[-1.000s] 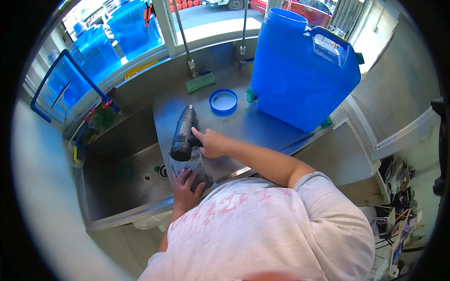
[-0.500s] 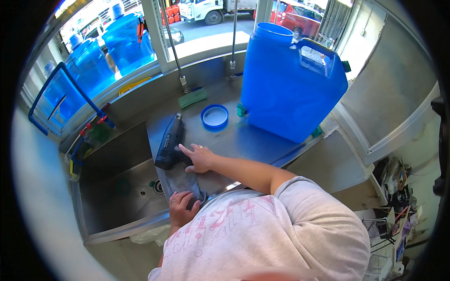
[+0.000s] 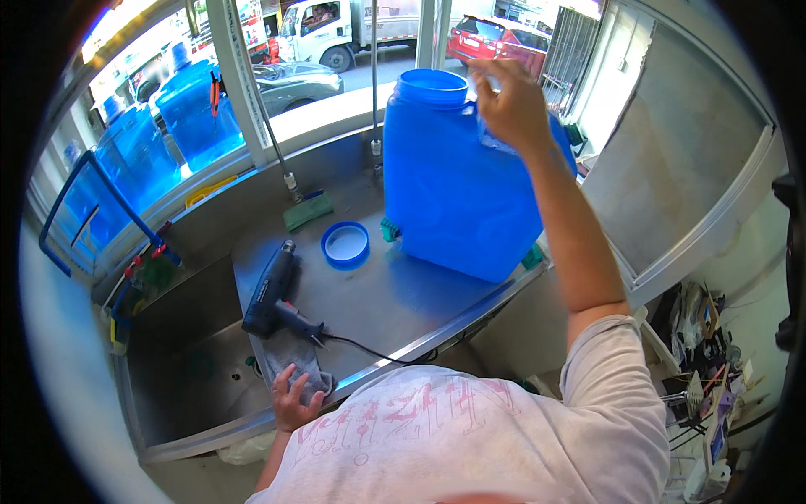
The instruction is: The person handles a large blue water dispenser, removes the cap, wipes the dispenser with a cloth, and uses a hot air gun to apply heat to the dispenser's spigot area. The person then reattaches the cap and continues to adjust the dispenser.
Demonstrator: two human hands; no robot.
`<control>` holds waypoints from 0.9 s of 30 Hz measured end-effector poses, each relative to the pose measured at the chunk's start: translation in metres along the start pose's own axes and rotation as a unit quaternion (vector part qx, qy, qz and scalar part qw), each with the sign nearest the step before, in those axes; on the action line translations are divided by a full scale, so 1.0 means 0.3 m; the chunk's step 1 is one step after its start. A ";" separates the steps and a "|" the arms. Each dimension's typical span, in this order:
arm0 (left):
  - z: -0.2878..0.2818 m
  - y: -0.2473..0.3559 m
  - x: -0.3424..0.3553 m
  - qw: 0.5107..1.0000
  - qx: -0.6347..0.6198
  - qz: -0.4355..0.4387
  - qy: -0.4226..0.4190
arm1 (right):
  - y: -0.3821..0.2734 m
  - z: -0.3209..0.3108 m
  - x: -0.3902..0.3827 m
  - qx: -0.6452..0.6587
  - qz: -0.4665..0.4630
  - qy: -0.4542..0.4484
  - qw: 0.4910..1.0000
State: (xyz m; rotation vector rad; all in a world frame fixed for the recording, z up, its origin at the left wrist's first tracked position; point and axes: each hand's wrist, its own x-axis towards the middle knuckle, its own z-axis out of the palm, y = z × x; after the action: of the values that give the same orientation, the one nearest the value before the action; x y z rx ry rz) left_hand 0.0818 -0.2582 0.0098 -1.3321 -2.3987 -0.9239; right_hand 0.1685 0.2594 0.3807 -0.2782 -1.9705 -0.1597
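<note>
A tall blue plastic jug (image 3: 462, 189) stands upright on the steel counter, its wide mouth uncovered and a green spigot (image 3: 389, 229) low on its side. My right hand (image 3: 514, 109) is raised over the jug's handle; its fingers are slightly blurred but look apart, with nothing visible in them. A blue round lid (image 3: 345, 244) lies beside the jug. Further left, a black heat gun (image 3: 273, 294) lies on its side with its cord trailing right. My left hand (image 3: 295, 405) has its fingers spread at the edge of a grey cloth (image 3: 312, 378) near the counter's front.
At the left is a steel sink (image 3: 185, 382). A green sponge (image 3: 308, 211) lies by the faucet base. A blue-framed hacksaw (image 3: 109, 197) leans near the window. Blue water containers (image 3: 201, 118) stand outside the glass. Clutter (image 3: 714, 378) lies at the far right.
My right hand has let go of the heat gun's handle and risen to the right, over the jug. My left hand remains by the cloth, its fingers lifted more. The view has shifted.
</note>
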 end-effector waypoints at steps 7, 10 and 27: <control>0.078 0.131 0.107 0.997 0.030 -0.066 0.036 | 0.132 0.022 0.042 -0.192 0.179 -0.353 0.898; 0.182 0.235 0.161 0.994 0.039 -0.099 0.026 | 0.117 0.013 0.047 -0.162 0.213 -0.353 0.897; 0.245 0.313 0.171 0.988 0.100 -0.118 0.007 | 0.120 -0.036 0.037 -0.108 0.192 -0.385 0.896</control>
State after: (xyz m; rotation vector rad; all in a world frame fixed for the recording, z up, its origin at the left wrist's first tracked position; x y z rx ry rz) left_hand 0.1376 -0.1412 0.0169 -0.9834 -2.5988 -0.7181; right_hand 0.1833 0.2930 0.3947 -0.9934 -2.6257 -0.0012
